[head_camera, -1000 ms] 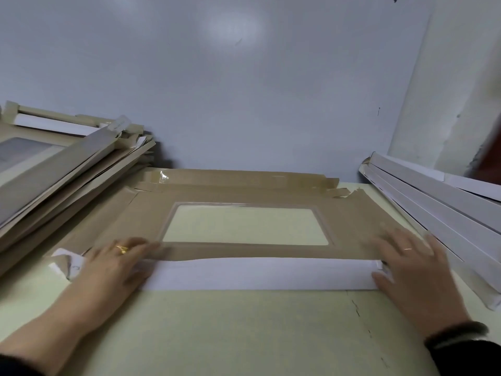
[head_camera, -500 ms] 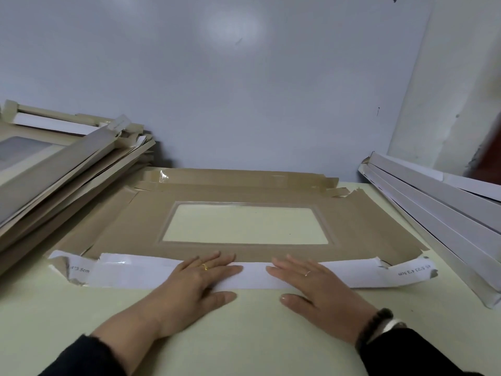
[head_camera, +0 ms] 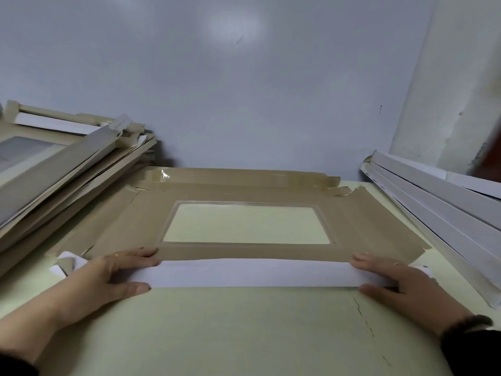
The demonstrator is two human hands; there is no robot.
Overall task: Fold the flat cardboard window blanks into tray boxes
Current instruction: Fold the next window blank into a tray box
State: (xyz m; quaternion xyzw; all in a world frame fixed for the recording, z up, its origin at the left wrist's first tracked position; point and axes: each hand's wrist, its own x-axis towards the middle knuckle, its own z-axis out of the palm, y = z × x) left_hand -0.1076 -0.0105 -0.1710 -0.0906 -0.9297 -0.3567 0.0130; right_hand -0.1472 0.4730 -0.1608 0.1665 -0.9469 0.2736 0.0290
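Blank (head_camera: 244, 196) lies flat on table (head_camera: 244, 335), brown side up, near white flap (head_camera: 252, 272) folded over btwn both hands. Left hand (head_camera: 108, 275) & right hand (head_camera: 401, 280) press flap ends, fingers straight, palms down, thumbs on table just below flap.

Blank (head_camera: 244, 256) flat on table (head_camera: 244, 335); near flap (head_camera: 252, 272) folded between left hand (head_camera: 108, 275) and right hand (head_camera: 401, 280) fingers. Stack (head_camera: 67, 169) beyond left fingers; possibly 2nd stack (head_camera: 439, 202) beyond right fingers.
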